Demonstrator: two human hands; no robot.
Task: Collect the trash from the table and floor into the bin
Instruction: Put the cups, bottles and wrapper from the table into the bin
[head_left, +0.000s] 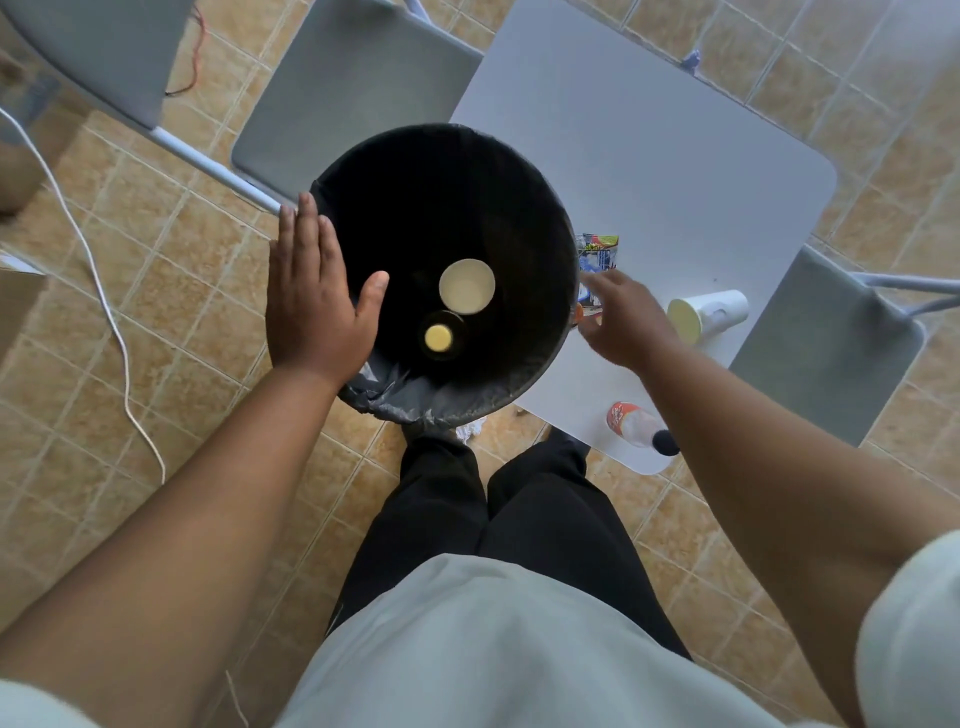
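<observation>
Left hand (317, 291) presses flat, fingers straight, against the left rim of the round black plastic bin (519, 397). Right hand (623, 319) reaches the colourful foil snack wrapper (600, 254) on the white table (649, 156) beside the bin; its grip is blurred, cannot tell. Farther right lies a tipped white paper cup (714, 312).

Pale grey-green short-sleeved shirt (498, 639), black trousers (519, 514)
</observation>
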